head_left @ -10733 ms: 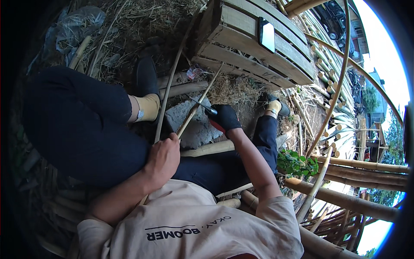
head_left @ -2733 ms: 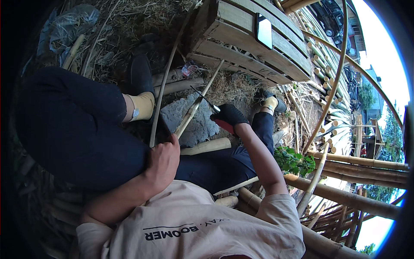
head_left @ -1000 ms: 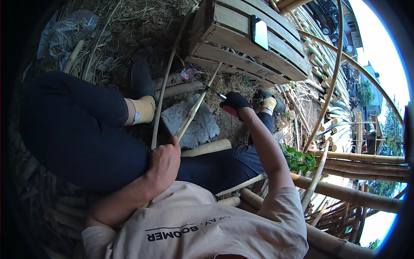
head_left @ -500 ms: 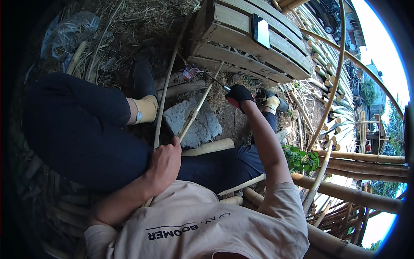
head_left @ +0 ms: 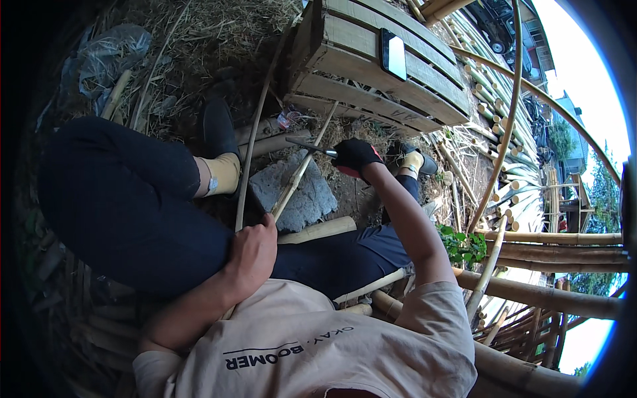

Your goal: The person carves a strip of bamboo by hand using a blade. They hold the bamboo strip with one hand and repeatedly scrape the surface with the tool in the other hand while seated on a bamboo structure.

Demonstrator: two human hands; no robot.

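Observation:
My left hand (head_left: pixel 254 255) is bare and closed around the near end of a thin bamboo strip (head_left: pixel 292 184), close to my thigh. The strip slants away from me over a rough grey stone block (head_left: pixel 295 192) toward a wooden crate. My right hand (head_left: pixel 356 158), in a black and red glove, grips a knife (head_left: pixel 313 147) with a dark blade and a shiny metal collar. Its blade lies across the strip above the block; the handle is mostly hidden in the glove. A second long bamboo strip (head_left: pixel 249 146) runs just left of the first, passing by my left hand.
The slatted wooden crate (head_left: pixel 371 99) stands ahead with a phone (head_left: pixel 393 54) on top. Cut bamboo poles (head_left: pixel 507 146) are piled at the right, with curved bamboo (head_left: pixel 511 113) arching in front. Straw (head_left: pixel 199 40) and clear plastic (head_left: pixel 116 56) lie at the far left.
My right hand has drawn the knife a little nearer to me along the strip, and the blade now lies more level across it. My left hand keeps its grip in the same place.

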